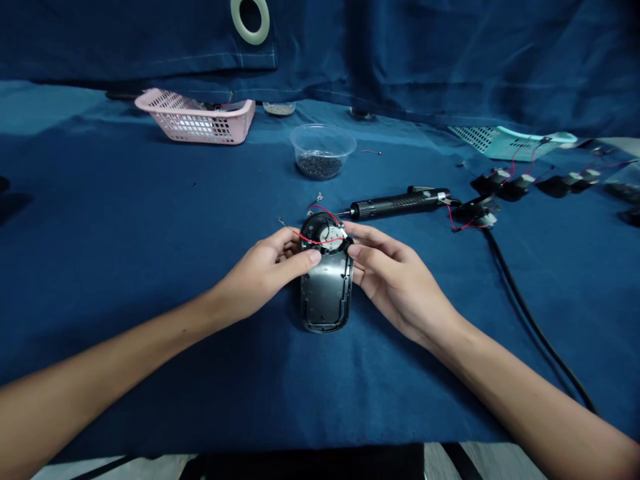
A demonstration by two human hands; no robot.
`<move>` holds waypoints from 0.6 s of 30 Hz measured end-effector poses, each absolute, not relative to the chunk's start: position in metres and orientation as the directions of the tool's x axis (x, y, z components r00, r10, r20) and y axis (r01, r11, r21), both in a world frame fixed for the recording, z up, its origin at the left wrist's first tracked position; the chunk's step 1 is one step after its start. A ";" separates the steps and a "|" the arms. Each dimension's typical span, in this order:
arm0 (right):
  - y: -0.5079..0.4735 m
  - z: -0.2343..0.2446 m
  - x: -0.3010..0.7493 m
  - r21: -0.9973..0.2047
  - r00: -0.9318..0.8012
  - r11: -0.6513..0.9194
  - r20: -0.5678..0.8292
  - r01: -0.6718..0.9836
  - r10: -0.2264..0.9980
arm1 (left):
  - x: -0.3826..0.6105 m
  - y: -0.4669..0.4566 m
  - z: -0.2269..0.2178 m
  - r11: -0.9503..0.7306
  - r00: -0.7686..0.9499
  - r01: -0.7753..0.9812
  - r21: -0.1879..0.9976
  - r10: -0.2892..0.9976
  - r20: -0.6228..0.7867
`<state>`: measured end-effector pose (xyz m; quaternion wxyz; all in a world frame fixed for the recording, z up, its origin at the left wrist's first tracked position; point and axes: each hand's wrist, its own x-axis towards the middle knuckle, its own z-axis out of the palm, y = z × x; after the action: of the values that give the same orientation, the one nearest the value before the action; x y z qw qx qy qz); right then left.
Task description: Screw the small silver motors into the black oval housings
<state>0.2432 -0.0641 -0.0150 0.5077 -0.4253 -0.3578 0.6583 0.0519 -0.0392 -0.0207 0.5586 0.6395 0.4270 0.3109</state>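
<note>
Our left grip (267, 267) is closed around the left side of one black casing (325, 293), its thumb laid over the rim and its other fingers curled at the side. Our right grip (395, 280) has the opposite side, thumb on the rim near the far end, fingers partly hidden behind — so both are grasping the same piece. The casing is at the middle of the bench (140, 220), nearer the near edge than the far one; whether it rests on the cloth we cannot tell. Its long axis runs from the near edge toward the far edge, hollow face up, with the end that carries one pale disc (331, 235) pointing away from us. Red wires (320, 242) cross that end.

Just beyond lies one electric screwdriver (395, 204), roughly parallel to the far edge, its bit pointing left. One clear tub (345, 147) of small dark bits (320, 167) stands farther out, and a smaller tub (279, 108) sits by the far edge. We count two baskets: a pink basket (215, 127) toward the far left corner, a teal basket (520, 147) toward the far right. Near the latter are several wired dark parts (515, 192) — some overlap. One black cable (520, 300) runs toward the near right corner.
</note>
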 end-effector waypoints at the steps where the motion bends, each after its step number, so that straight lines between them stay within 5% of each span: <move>1: -0.064 -0.015 0.243 -0.905 -0.126 -0.228 -0.195 -0.359 0.973 | 0.052 -0.039 -0.021 0.006 0.431 0.226 0.974 0.896 -0.105; 6: -0.066 -0.015 0.243 -0.913 -0.158 -0.229 -0.185 -0.339 0.970 | 0.054 -0.039 -0.022 0.040 0.382 0.325 0.945 0.909 -0.170; 18: -0.067 -0.023 0.241 -0.980 -0.132 -0.140 -0.121 -0.141 0.984 | 0.057 -0.041 -0.018 0.030 0.390 0.241 0.970 0.912 -0.125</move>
<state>0.2411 -0.0665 -0.0232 0.4705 -0.4611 -0.4568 0.5978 0.0567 -0.0415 -0.0181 0.5505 0.6263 0.4602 0.3049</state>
